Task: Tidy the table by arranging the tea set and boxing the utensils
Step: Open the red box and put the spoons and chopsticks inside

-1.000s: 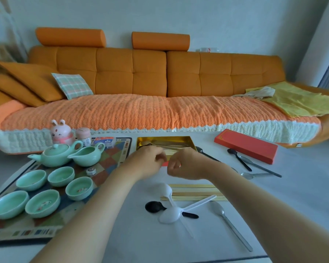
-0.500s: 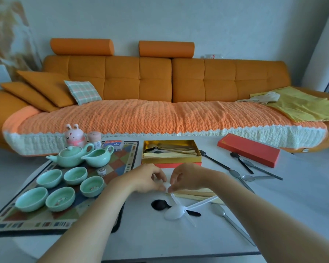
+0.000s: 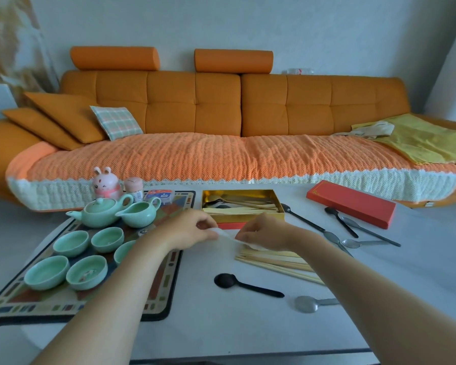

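Observation:
My left hand (image 3: 192, 230) and my right hand (image 3: 263, 230) both pinch white plastic spoons (image 3: 229, 236), held just above the table in front of the gold box (image 3: 242, 204). That box holds chopsticks and some utensils. Loose chopsticks (image 3: 271, 262) lie under my right wrist. A black spoon (image 3: 245, 284) and a metal spoon (image 3: 307, 303) lie nearer to me. On the patterned mat (image 3: 166, 293) at left stand a green teapot (image 3: 100, 212), a green pitcher (image 3: 140, 213) and several green cups (image 3: 87, 271).
The red box lid (image 3: 352, 202) lies at the far right, with several dark and metal spoons (image 3: 353, 227) beside it. A pink rabbit figure (image 3: 106, 184) and small jar stand behind the teapot. The orange sofa (image 3: 221, 154) runs along the table's far edge.
Both hands came back from the gold box toward me, took the white spoons off the table and now hold them lifted. The camera view has tilted up.

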### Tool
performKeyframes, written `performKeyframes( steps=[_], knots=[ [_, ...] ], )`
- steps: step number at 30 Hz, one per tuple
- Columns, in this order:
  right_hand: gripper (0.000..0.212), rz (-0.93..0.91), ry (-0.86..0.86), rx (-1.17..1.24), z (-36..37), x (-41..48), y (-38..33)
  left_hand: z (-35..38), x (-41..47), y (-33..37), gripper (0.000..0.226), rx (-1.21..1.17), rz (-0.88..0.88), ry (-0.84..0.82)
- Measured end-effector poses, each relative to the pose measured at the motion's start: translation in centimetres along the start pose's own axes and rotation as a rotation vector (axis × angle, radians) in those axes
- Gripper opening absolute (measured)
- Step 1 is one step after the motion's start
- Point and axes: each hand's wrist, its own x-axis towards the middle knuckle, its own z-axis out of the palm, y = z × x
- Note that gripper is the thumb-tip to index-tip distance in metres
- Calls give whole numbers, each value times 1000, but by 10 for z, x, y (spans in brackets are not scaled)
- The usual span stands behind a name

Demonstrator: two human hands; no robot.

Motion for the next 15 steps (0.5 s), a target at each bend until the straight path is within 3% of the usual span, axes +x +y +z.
performKeyframes(
  steps=[9, 15],
  knots=[
    [17, -79, 67, 33, -14, 16, -6, -11, 13, -1, 15, -167, -16, 294],
    [27, -69, 418, -29, -28, 41, 8, 12, 37, 12, 60, -81, 27, 541]
  ],
)
